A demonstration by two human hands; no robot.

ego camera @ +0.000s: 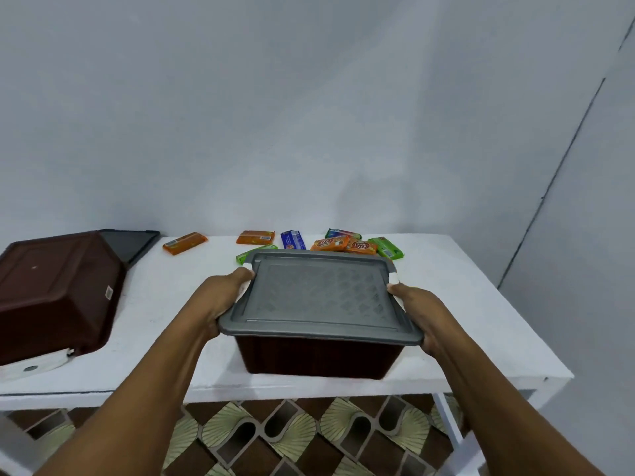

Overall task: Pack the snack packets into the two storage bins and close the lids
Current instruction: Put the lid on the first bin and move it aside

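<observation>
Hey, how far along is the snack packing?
Done: little visible; snack packets lie loose on the table. In hand: left hand and right hand grip the grey lid at its ends on the brown bin, contents hidden. Left: second bin lies overturned, its dark lid behind; pack both, close.

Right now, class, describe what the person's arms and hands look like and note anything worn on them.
Both arms are bare as far as the picture shows: the left forearm and right forearm carry no sleeve, watch or bracelet. The left hand and right hand wear no gloves. Most fingers are hidden under the grey lid, so rings cannot be ruled out.
</observation>
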